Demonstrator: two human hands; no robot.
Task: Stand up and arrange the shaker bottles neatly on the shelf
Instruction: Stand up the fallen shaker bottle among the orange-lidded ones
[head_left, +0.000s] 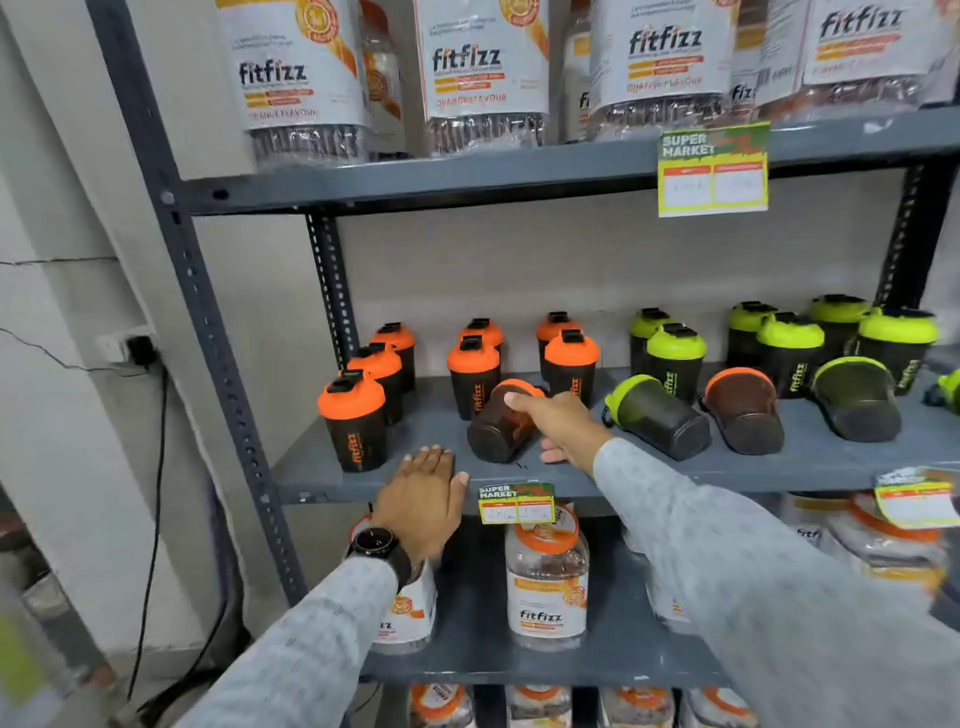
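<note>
On the middle shelf (810, 457) stand seven upright orange-lidded shakers (355, 423), spread from nine to twelve o'clock, and six upright green-lidded shakers (675, 361), grouped from one to two o'clock. Four more shakers lie on their sides along the front: two orange-lidded (744, 410) and two green-lidded (657, 415); a sliver of another green lid shows at the three o'clock edge. At twelve o'clock, the top shelf carries four front-row large labelled jars (485, 73), with more partly hidden behind. Three price tags (712, 169) hang on shelf edges. Two hands (423, 499) are in view, with one wristwatch (378, 543).
</note>
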